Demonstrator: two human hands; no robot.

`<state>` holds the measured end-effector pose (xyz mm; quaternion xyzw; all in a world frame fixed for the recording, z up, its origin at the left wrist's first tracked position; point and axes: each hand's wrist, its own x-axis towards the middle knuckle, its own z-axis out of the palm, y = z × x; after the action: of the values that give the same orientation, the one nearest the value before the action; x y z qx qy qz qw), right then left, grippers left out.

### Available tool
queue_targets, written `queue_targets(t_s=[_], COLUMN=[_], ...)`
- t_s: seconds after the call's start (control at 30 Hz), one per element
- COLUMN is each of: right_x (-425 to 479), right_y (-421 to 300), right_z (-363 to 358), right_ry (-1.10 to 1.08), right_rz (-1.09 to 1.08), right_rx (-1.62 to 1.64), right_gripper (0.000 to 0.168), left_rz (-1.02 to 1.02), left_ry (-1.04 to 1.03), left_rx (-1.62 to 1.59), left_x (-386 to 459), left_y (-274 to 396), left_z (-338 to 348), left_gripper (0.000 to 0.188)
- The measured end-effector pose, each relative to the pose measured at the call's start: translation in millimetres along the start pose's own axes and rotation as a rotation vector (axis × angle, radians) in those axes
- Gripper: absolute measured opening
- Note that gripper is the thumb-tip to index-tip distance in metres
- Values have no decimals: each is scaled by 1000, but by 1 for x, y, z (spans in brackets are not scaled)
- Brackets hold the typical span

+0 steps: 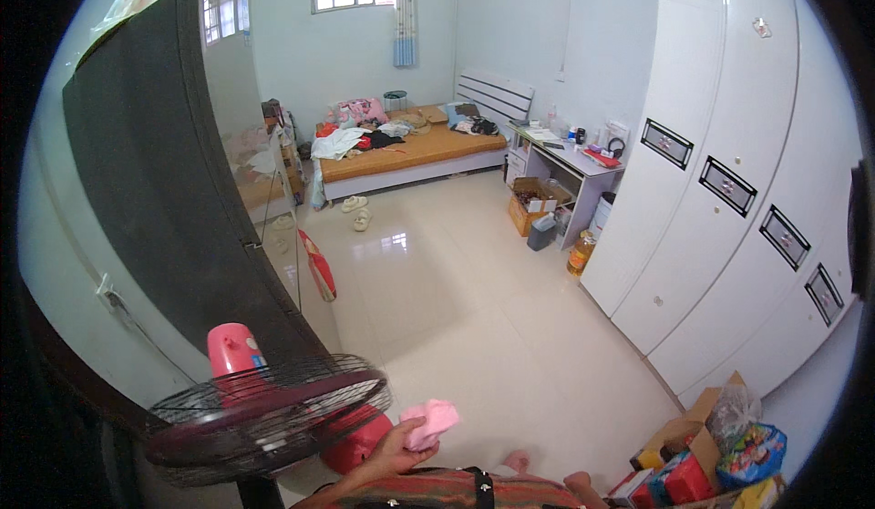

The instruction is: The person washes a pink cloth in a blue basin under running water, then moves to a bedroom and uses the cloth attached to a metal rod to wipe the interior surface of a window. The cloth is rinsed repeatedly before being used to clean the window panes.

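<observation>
My left hand [400,446] is closed around a folded pink cloth [437,421] in front of my body, low in the view. Just to its left stands an electric fan with a dark wire guard [273,417], a pink motor housing [229,348] and a red-pink base [355,437]. The fan guard comes close to my left wrist. My right hand [581,483] hangs at the bottom edge beside my striped clothing [424,490]; its fingers are mostly hidden. One of my feet [517,460] shows on the floor between the hands.
Pale floor tiles [472,345] stretch to a bed [417,157] and a cluttered desk [574,157]. White wardrobes [683,235] line the right. A dark cabinet [137,167] stands left. Filled cardboard boxes [704,406] sit at lower right, and slippers [362,220] lie near the bed.
</observation>
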<state>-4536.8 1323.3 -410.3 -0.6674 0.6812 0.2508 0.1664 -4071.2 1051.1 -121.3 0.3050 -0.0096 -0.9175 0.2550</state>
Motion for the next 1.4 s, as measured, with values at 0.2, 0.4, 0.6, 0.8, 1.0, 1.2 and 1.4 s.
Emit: queue_targets(t_s=[0.2,0.4,0.6,0.8,1.0,1.2,1.4], right_x=[76,177,231,294,334,356,479], right_y=[88,222,210,234,339,379,422], right_z=[-78,-83,-263,-313,-214,-229,-290], right_ry=[58,360,345,315,-5,-156,-112], right_rz=[-23,374,396,286,296,369,338], right_rx=[-27,1175,1764,1758,682,541,579], right_gripper=[11,15,2,12,19,18,17], left_rz=[184,288,406,468,508,493,573], left_ry=[196,57,182,70,172,188,151], left_rx=[-32,92,93,134,-32,55,-18], left_x=[51,129,167,245,332,399,460], left_y=[-2,17,53,139,232,314,368], left_z=[105,186,241,226,274,327,341], left_gripper=[39,45,49,51,47,49,55])
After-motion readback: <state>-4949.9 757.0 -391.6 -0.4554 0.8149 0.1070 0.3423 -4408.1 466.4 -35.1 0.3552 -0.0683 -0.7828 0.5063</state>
